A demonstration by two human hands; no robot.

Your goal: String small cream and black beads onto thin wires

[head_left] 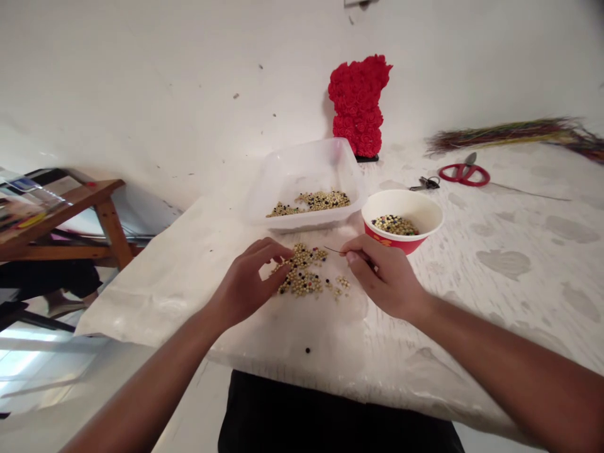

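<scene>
The head view looks down at a table covered in a crinkled white plastic sheet (189,302), with both of the person's hands over a loose heap of small beads (299,278), mostly cream with some dark and red ones. The heap lies on the sheet in the middle of the table, just in front of the hands and partly under the left hand.

The left hand (248,283) sits at the near left edge of the heap, its fingers (278,250) curved and slightly spread, their tips over the beads. It shows no clear grip on anything. The right hand (384,277) is just to the right of the heap, its thumb and forefinger pressed together, pinching a thin wire (336,251) whose tip points left toward the beads. The other fingers curl under.

One dark bead (307,350) lies alone nearer the person. Farther away, a clear plastic tub (302,167) holds a layer of beads, and to its right, a red and white paper bowl (427,211) holds more. Beyond the bowl are red-handled scissors (465,174), a small dark clip (425,183) and a bundle of coloured strands (509,135). A red rose bear (359,104) stands against the white wall (141,94). A wooden table (80,204) stands off to the left.
</scene>
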